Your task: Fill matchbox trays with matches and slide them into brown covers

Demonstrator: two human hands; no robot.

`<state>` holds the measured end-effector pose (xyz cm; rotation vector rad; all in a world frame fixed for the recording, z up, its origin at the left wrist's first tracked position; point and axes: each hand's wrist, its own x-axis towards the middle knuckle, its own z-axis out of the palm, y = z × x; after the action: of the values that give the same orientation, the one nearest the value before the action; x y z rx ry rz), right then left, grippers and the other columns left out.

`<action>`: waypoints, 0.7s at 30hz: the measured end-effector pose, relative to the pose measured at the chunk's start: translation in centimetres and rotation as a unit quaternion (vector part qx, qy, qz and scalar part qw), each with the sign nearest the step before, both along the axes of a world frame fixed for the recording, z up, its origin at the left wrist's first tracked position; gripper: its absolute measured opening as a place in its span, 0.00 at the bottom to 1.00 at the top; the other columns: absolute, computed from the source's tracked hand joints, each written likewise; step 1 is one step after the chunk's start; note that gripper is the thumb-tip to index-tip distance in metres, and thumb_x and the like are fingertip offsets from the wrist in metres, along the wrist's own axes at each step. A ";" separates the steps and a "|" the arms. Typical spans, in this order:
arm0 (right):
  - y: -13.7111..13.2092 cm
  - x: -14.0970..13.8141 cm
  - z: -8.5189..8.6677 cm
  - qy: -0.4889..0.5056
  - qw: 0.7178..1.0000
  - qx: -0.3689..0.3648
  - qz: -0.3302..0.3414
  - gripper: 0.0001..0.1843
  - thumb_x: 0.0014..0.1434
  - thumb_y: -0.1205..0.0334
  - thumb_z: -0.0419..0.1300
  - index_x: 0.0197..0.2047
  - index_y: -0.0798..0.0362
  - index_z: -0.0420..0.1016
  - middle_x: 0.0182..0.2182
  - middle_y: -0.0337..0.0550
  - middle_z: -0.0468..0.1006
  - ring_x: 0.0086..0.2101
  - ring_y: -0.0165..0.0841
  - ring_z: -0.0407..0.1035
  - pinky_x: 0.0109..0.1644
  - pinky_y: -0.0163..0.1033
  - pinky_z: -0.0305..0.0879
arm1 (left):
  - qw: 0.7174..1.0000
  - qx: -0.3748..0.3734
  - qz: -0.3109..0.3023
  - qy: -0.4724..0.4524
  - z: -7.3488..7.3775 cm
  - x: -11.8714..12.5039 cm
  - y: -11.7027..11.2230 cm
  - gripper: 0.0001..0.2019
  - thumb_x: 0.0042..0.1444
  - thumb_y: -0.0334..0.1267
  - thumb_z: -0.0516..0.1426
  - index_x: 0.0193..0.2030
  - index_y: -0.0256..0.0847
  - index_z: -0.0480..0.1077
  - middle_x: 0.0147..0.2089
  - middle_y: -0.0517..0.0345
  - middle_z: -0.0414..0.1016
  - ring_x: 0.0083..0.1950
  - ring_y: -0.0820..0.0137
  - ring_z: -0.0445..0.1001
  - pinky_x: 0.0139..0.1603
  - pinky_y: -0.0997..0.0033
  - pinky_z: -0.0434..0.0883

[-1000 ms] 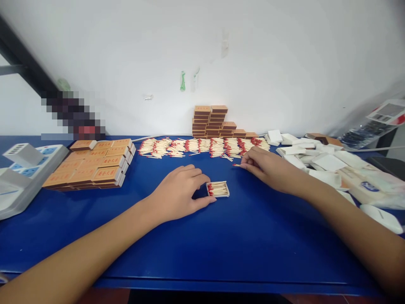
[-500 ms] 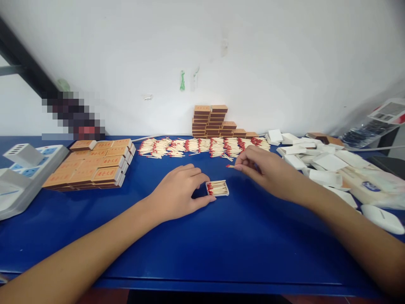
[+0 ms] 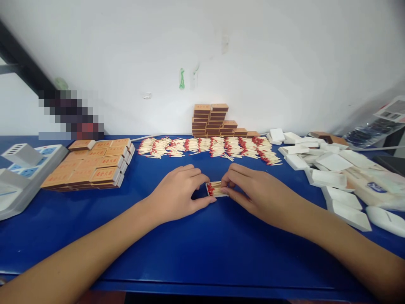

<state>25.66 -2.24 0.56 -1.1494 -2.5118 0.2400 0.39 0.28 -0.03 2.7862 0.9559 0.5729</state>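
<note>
A small open matchbox tray point(image 3: 214, 188) full of red-tipped matches lies on the blue table point(image 3: 202, 249). My left hand point(image 3: 177, 192) rests beside it, thumb and fingers curled against its left end. My right hand point(image 3: 249, 190) is at the tray's right end, fingertips pinched together over the matches; whether a match is still between them is hidden. A long row of loose matches point(image 3: 205, 147) lies behind the tray.
Closed orange matchboxes point(image 3: 91, 166) are laid out at the left, a stack of brown sleeves point(image 3: 215, 120) stands by the wall, white empty trays point(image 3: 319, 166) are piled at the right, and a white power strip point(image 3: 22, 173) sits far left.
My right hand lifted a single match from near the loose row and carried it leftward and toward me to the tray. My left hand stayed still on the tray.
</note>
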 end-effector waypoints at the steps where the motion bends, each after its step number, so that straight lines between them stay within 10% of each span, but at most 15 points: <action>1: 0.0 0.0 0.0 -0.007 1.000 0.001 0.000 0.08 0.75 0.61 0.55 0.46 0.50 0.75 0.43 0.46 0.78 0.34 0.36 0.76 0.37 0.43 0.69 | 1.000 0.000 -0.001 -0.001 0.0 0.0 0.0 0.16 0.66 0.49 0.67 0.50 0.39 0.78 0.39 0.55 0.79 0.43 0.61 0.75 0.44 0.62 0.71; 16: 0.7 0.2 0.1 0.050 0.998 -0.048 -0.009 0.07 0.72 0.58 0.60 0.41 0.48 0.77 0.36 0.43 0.78 0.32 0.35 0.72 0.35 0.40 0.65 | 1.000 0.002 -0.006 -0.008 0.0 0.0 -0.1 0.15 0.66 0.49 0.67 0.49 0.39 0.78 0.37 0.56 0.78 0.42 0.62 0.75 0.44 0.63 0.72; 21: 3.0 1.8 -0.5 0.081 0.988 0.024 -0.130 0.09 0.69 0.55 0.61 0.38 0.48 0.78 0.30 0.41 0.76 0.30 0.36 0.69 0.35 0.42 0.62 | 1.000 0.000 -0.008 -0.004 0.0 0.0 0.0 0.15 0.66 0.48 0.67 0.50 0.38 0.79 0.38 0.55 0.78 0.43 0.61 0.75 0.45 0.62 0.72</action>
<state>27.44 0.81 0.10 -1.3640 -2.1891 0.1927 0.42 0.25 -0.04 2.7877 0.9306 0.5816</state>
